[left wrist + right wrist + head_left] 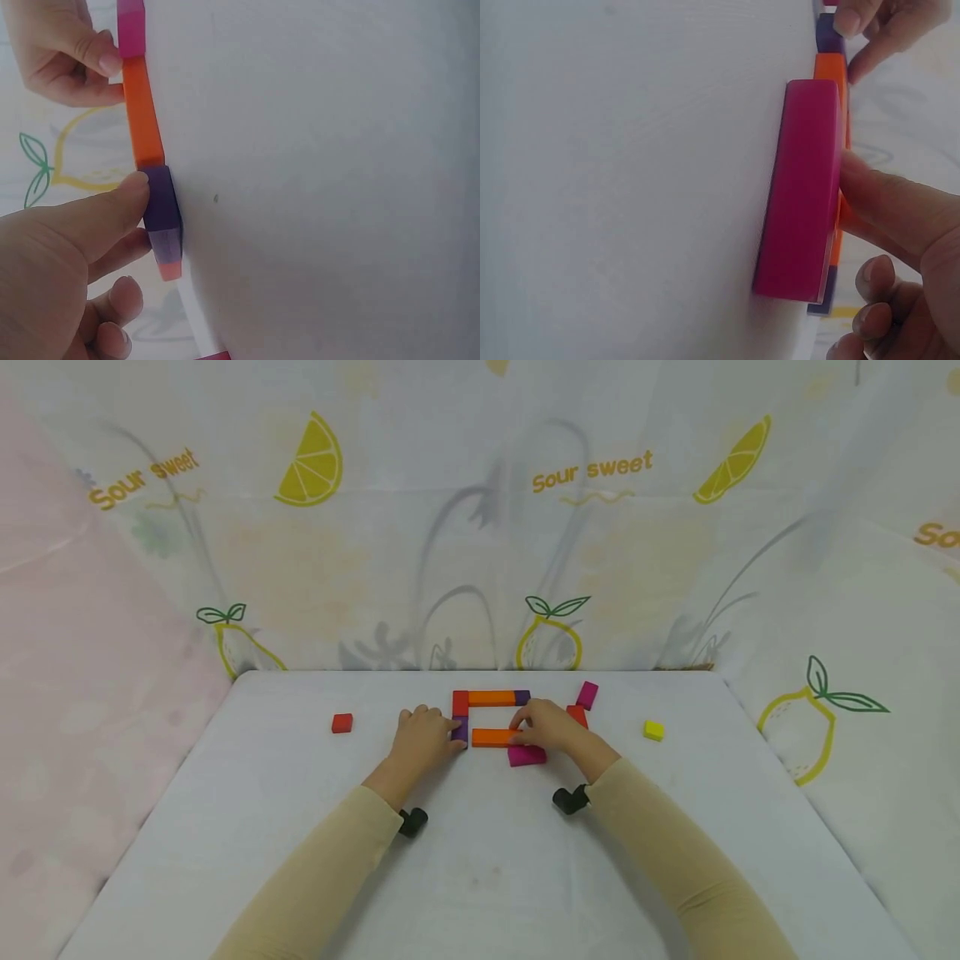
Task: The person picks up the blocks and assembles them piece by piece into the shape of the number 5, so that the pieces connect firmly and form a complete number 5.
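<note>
A person's two hands work over wooden-looking blocks on a white table, clock directions given as the head camera sees them. The right hand pinches the orange bar between thumb and finger near its 3 o'clock end, so most of the bar extends toward 9 o'clock from that grip, its long axis running from 9 to 3. The left hand holds the purple block with thumb and finger, and that block's long axis runs from 12 to 6. What appears to matter most is the narrow join between the two: the bar's 9 o'clock end sits just beside the block, roughly square to it; whether they touch is hard to tell. The right hand is the nearer to the bar, the left lying at about 9 o'clock from it. Against the bar's 6 o'clock side, toward its right end, is a pink block. A red block stands at 12 o'clock from the purple one, and a far bar, also orange, runs from it toward 3. No container shows; the blocks rest directly on the table.
</note>
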### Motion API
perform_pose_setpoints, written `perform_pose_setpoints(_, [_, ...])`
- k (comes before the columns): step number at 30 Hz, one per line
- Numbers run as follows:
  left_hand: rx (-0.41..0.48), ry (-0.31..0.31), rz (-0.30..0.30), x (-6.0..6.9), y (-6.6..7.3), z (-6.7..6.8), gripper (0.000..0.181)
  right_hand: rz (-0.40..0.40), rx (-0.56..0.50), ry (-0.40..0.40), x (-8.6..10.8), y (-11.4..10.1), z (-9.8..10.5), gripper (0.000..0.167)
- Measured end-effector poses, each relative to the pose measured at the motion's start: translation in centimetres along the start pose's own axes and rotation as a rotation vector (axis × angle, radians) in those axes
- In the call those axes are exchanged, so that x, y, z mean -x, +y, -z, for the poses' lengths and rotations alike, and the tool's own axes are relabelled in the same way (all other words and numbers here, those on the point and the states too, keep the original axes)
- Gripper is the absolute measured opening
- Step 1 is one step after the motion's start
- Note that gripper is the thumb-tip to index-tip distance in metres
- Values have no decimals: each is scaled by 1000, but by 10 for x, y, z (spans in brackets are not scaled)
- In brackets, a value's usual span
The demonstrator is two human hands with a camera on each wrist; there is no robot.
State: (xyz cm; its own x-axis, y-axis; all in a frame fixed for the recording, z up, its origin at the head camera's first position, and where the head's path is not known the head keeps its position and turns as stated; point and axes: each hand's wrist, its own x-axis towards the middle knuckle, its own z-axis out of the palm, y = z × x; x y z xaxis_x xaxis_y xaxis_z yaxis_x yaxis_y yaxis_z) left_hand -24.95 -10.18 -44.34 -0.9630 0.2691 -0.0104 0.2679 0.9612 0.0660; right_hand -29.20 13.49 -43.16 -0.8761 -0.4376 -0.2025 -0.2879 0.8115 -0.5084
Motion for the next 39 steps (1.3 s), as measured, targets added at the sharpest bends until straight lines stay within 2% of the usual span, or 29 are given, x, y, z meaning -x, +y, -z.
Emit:
perform_pose_setpoints(10, [14, 4, -6, -1, 0, 0, 46, 31, 17, 2, -3, 1, -2, 22])
perform_pose_setpoints(21, [17, 12, -4, -1, 0, -2, 46, 1, 34, 3, -1, -2, -1, 22])
perform_pose_setpoints(33, [16, -1, 11, -1, 0, -2, 45, 27, 35, -9, -1, -2, -1, 22])
perform_pose_setpoints(39, [9, 12, 4, 0, 0, -2, 45, 45, 33, -3, -3, -1, -2, 21])
